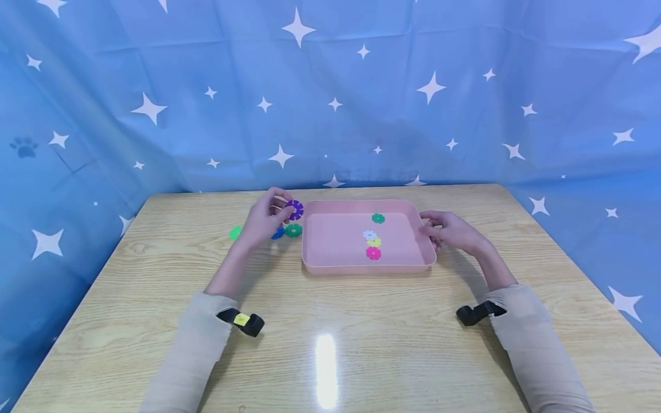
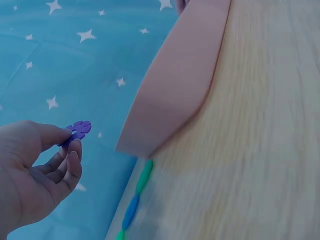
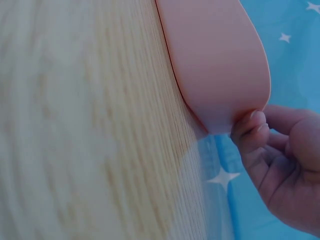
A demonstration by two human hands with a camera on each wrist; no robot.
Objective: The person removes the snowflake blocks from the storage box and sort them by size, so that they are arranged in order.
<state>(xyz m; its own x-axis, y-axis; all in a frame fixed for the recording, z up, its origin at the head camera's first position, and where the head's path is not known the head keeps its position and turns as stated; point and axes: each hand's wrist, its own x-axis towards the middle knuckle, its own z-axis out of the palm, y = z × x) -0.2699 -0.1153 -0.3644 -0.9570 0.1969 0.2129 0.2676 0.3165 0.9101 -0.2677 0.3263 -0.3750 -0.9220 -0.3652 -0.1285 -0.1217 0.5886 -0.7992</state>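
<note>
My left hand [image 1: 264,221] pinches a purple snowflake disc [image 1: 296,210] between thumb and fingers, just off the tray's left rim. In the left wrist view the same purple disc [image 2: 79,130] stands clear of the table. My right hand [image 1: 451,230] grips the right end of the pink tray [image 1: 335,269]. From the right wrist, curled fingers [image 3: 253,127] press on the tray's outer wall near its rim. Inside the tray lie a green disc [image 1: 378,218], a white disc [image 1: 369,234], a yellow disc [image 1: 374,242] and a pink disc [image 1: 373,253].
Left of the tray, a dark green disc [image 1: 293,230], a blue disc [image 1: 277,233] and a bright green disc [image 1: 235,232] lie on the wooden table [image 1: 372,327]. A blue curtain with white stars [image 1: 335,132] hangs behind the table's far edge.
</note>
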